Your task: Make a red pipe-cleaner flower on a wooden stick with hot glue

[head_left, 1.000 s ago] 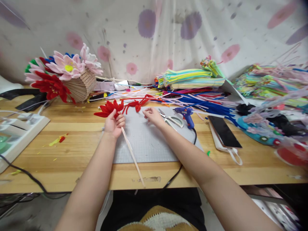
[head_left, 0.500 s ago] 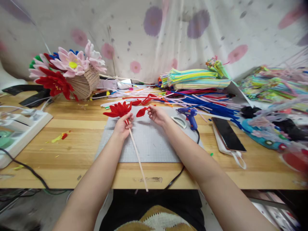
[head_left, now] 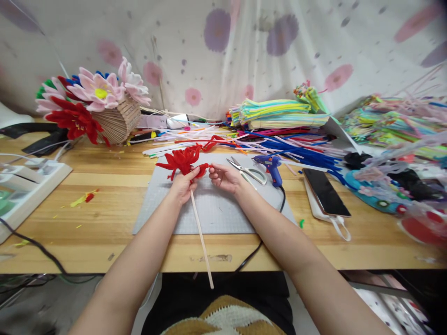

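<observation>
My left hand (head_left: 183, 187) is closed round the base of a red fuzzy flower (head_left: 179, 160), whose pale stem (head_left: 201, 239) slants down past the table's front edge. Just right of the flower, my right hand (head_left: 223, 178) pinches the tip of a red petal (head_left: 201, 171); the petal's other side meets the flower near my left thumb. Both hands are above a grey cutting mat (head_left: 216, 218). Scissors (head_left: 247, 172) lie on the mat, right of my right hand, beside a blue glue gun (head_left: 270, 168).
A phone (head_left: 326, 191) lies at the right. Pipe cleaners (head_left: 279, 114) are heaped along the back. A basket (head_left: 117, 122) of fuzzy flowers stands back left, a white power strip (head_left: 31, 200) at the left edge. A black cord (head_left: 249, 258) crosses the front edge.
The red petal in my right hand has moved left and down, up against the flower. My left hand and the flower have shifted slightly right. More of the scissors shows.
</observation>
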Available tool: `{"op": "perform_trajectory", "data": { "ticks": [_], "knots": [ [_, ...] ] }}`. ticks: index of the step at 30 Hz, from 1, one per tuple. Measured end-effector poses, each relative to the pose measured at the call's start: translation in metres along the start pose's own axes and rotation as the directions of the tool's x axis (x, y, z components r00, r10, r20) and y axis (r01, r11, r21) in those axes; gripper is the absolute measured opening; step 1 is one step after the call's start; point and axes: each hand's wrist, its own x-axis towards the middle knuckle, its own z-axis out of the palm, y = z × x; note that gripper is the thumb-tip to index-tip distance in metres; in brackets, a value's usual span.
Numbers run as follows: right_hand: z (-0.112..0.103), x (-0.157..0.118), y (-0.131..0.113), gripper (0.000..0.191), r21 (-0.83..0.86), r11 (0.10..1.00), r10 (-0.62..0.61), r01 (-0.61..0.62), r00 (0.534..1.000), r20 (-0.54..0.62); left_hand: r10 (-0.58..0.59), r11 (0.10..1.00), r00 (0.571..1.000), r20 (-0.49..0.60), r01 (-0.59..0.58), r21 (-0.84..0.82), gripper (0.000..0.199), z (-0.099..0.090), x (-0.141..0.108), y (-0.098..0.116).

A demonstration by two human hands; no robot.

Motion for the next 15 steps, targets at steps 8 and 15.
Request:
{"op": "perform_trajectory", "data": {
  "ticks": [8,15],
  "knots": [
    [-0.024,-0.026,-0.018,0.015,-0.378,0.924,-0.126,0.057,0.979,-0.160,0.118,0.993,0.985,-0.123,-0.115,0.037,0.033,-0.002,0.003,0.000],
    [-0.072,-0.101,-0.067,0.037,-0.854,0.512,-0.126,0.089,0.992,0.027,0.164,0.985,0.978,-0.131,-0.155,0.078,0.031,-0.005,0.006,-0.002]
  ]
}}
